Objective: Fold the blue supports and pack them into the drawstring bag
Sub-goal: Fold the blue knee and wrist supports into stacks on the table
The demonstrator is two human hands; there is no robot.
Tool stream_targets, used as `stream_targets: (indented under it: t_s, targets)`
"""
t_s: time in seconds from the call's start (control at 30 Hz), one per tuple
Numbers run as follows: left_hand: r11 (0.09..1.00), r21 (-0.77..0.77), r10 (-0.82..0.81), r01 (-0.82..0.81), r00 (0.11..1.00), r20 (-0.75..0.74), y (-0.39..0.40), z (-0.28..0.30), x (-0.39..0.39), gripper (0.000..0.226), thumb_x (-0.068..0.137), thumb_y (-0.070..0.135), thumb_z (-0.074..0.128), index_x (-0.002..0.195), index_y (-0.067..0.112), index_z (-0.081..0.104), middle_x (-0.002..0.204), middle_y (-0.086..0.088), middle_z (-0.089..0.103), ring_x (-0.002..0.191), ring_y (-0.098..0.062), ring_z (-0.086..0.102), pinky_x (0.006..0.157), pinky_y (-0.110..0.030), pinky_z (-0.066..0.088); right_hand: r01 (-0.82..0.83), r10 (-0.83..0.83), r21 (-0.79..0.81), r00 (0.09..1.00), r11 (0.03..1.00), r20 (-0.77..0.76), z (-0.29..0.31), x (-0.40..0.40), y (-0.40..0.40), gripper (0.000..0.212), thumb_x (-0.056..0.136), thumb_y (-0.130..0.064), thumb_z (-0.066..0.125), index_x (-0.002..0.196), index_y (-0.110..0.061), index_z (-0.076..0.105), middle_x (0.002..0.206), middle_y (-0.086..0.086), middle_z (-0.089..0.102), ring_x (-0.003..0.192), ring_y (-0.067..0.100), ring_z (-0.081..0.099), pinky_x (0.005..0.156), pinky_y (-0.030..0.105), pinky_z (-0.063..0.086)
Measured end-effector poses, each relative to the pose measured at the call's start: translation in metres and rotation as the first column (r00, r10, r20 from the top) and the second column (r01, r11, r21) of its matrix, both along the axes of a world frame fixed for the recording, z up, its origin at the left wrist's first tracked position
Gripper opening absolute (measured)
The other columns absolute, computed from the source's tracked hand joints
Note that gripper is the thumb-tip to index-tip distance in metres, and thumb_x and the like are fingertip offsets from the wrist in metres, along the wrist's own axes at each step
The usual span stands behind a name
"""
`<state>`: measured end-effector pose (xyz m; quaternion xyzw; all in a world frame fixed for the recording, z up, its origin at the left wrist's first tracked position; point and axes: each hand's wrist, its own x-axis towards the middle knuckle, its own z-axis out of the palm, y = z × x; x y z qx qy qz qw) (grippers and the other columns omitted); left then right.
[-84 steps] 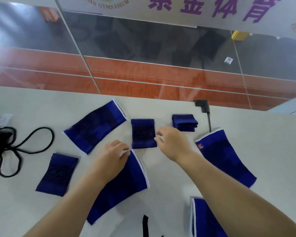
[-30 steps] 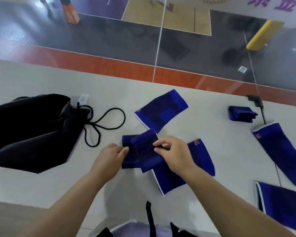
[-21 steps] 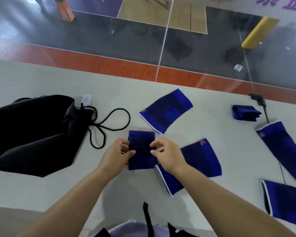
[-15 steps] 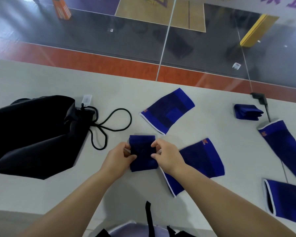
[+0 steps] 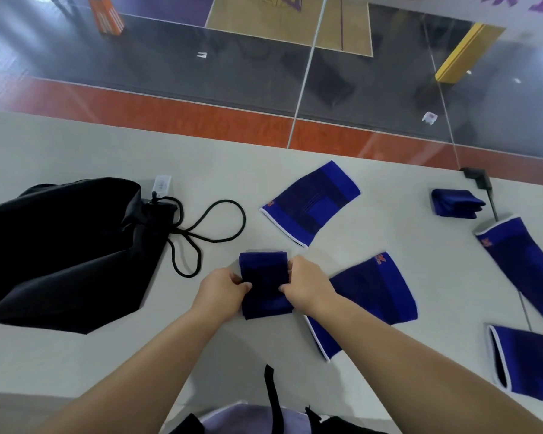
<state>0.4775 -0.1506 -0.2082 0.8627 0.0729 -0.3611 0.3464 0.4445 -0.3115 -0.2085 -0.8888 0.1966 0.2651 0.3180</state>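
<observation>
A small stack of dark blue wrist supports (image 5: 264, 277) lies on the white table (image 5: 76, 145). My left hand (image 5: 221, 291) grips its left edge and my right hand (image 5: 308, 285) grips its right edge. The black drawstring bag (image 5: 63, 245) lies flat at the left, its cord (image 5: 207, 230) looped toward the stack. Flat blue supports lie around: one beyond the stack (image 5: 311, 203), one under my right wrist (image 5: 373, 296), one at the far right (image 5: 524, 264), one at the lower right (image 5: 530, 364). A folded blue bundle (image 5: 455, 203) sits at the back right.
A black plug with its cable (image 5: 480, 183) lies at the table's far right edge. A white tag (image 5: 162, 184) sits at the bag's mouth. Beyond the table is a glass pane over a gym floor. A black strap and purple cloth (image 5: 271, 399) show at the bottom.
My hands brought two small blue supports together near the bag, laid one on the other and squared the stack. The view swung left, bringing the bag into sight.
</observation>
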Motion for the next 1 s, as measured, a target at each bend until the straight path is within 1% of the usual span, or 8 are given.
stream_targets:
  t_s: [0.13,0.23,0.3,0.4,0.53,0.7,0.83,1.0]
  targets:
    - [0.982,-0.101,0.144,-0.16,0.978,-0.151,0.001,0.0,0.003,0.012,0.086,0.016,0.064,0.09,0.004,0.062,0.081,-0.008,0.065,0.071,-0.021,0.061,0.074,-0.038,0.054,-0.012,0.012,0.031,1.0,0.999,0.012,0.005,0.0,0.0,0.016,0.088,-0.013,0.06,0.101,-0.01,0.052,0.098,0.008,0.063,0.087,0.021,0.058,0.071,0.03,0.046]
    - [0.939,-0.221,0.215,-0.263,0.952,-0.22,0.002,0.005,0.003,0.01,0.085,0.01,0.065,0.09,0.008,0.056,0.089,-0.009,0.063,0.082,-0.024,0.063,0.072,-0.034,0.055,0.091,-0.094,0.141,0.996,0.986,0.012,0.007,0.0,-0.008,0.015,0.088,-0.015,0.061,0.102,-0.013,0.055,0.1,0.005,0.063,0.092,0.02,0.059,0.078,0.032,0.049]
    - [0.889,-0.32,0.262,-0.327,0.938,-0.228,0.003,0.01,0.004,0.011,0.084,0.005,0.064,0.084,0.008,0.054,0.093,-0.012,0.064,0.091,-0.029,0.065,0.082,-0.04,0.056,0.163,-0.174,0.243,0.984,0.956,0.026,0.01,-0.002,-0.014,0.017,0.086,-0.014,0.064,0.099,-0.016,0.054,0.099,0.003,0.063,0.093,0.02,0.06,0.078,0.032,0.051]
    - [0.806,-0.442,0.321,-0.395,0.917,-0.235,0.005,0.019,0.008,0.019,0.085,-0.001,0.062,0.081,0.01,0.046,0.09,-0.015,0.064,0.083,-0.03,0.067,0.078,-0.042,0.058,0.251,-0.297,0.407,0.953,0.879,0.054,0.021,-0.006,-0.021,0.027,0.084,-0.014,0.069,0.104,-0.019,0.05,0.099,0.005,0.065,0.089,0.021,0.064,0.075,0.029,0.053]
    - [0.776,-0.51,0.328,-0.371,0.928,-0.176,0.003,0.031,0.009,0.017,0.087,0.004,0.062,0.092,0.013,0.047,0.087,-0.015,0.065,0.066,-0.021,0.064,0.056,-0.028,0.056,0.296,-0.389,0.519,0.918,0.802,0.078,0.033,-0.012,-0.026,0.037,0.084,-0.015,0.07,0.111,-0.02,0.044,0.09,0.011,0.072,0.086,0.031,0.069,0.083,0.038,0.057]
    - [0.812,-0.507,0.239,-0.288,0.958,-0.16,-0.002,0.037,0.008,0.03,0.087,0.005,0.063,0.115,0.01,0.055,0.098,-0.012,0.07,0.087,-0.026,0.07,0.08,-0.041,0.058,0.256,-0.366,0.507,0.922,0.823,0.129,0.047,-0.018,-0.03,0.036,0.086,-0.009,0.068,0.116,-0.019,0.052,0.091,-0.003,0.072,0.083,0.012,0.069,0.068,0.021,0.055]
    - [0.814,-0.551,0.125,-0.186,0.981,-0.146,-0.002,0.045,0.006,0.022,0.089,0.001,0.057,0.108,0.011,0.063,0.098,-0.013,0.071,0.087,-0.031,0.069,0.085,-0.047,0.056,0.24,-0.359,0.55,0.925,0.8,0.119,0.058,-0.024,-0.036,0.027,0.089,-0.003,0.061,0.101,-0.027,0.062,0.087,-0.008,0.07,0.072,0.005,0.066,0.058,0.021,0.052]
    - [0.767,-0.636,0.013,-0.085,0.993,-0.117,-0.005,0.053,0.006,0.031,0.093,-0.001,0.049,0.098,0.027,0.061,0.084,-0.006,0.064,0.074,-0.026,0.062,0.063,-0.037,0.057,0.253,-0.384,0.658,0.921,0.709,0.06,0.065,-0.03,-0.041,0.035,0.093,0.002,0.052,0.105,-0.03,0.059,0.075,-0.008,0.067,0.056,0.006,0.057,0.047,0.023,0.041]
